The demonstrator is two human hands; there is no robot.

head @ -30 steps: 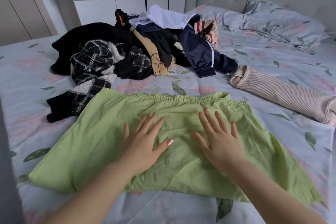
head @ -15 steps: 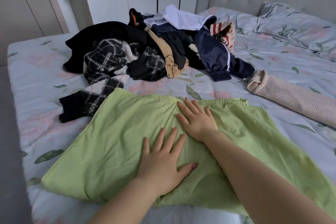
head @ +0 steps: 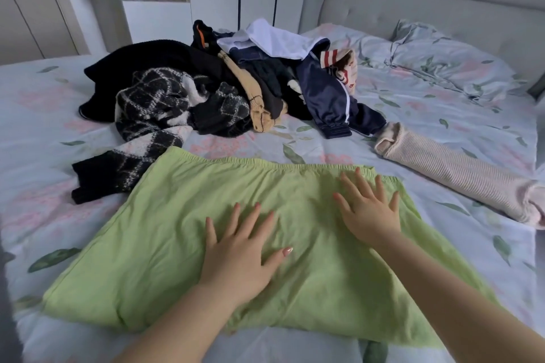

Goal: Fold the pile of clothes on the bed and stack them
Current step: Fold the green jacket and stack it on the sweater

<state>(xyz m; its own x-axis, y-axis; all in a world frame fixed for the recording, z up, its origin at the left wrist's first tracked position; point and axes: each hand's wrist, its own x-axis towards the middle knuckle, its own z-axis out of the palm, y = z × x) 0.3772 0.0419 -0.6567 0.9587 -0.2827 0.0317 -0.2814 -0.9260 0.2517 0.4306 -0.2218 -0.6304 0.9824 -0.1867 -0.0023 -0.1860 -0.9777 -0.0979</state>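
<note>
A light green garment (head: 165,244) with an elastic waistband lies spread flat on the bed in front of me. My left hand (head: 239,253) presses flat on its middle with fingers spread. My right hand (head: 368,209) lies flat on it near the waistband, toward the right end, fingers straight. Behind the green garment sits the pile of clothes (head: 224,91): a black and white knit, black items, a tan piece, a navy jacket with white stripes and a white garment on top. A folded pink ribbed garment (head: 454,177) lies to the right.
The bed (head: 38,115) has a pale floral sheet. A rumpled pillow (head: 448,65) and padded headboard (head: 413,9) are at the back right. A white shelf unit (head: 156,20) with plush toys stands behind the bed at the left.
My right hand slid from the middle of the waistband to its right end. My left hand stayed flat on the garment's middle. The view shifted slightly.
</note>
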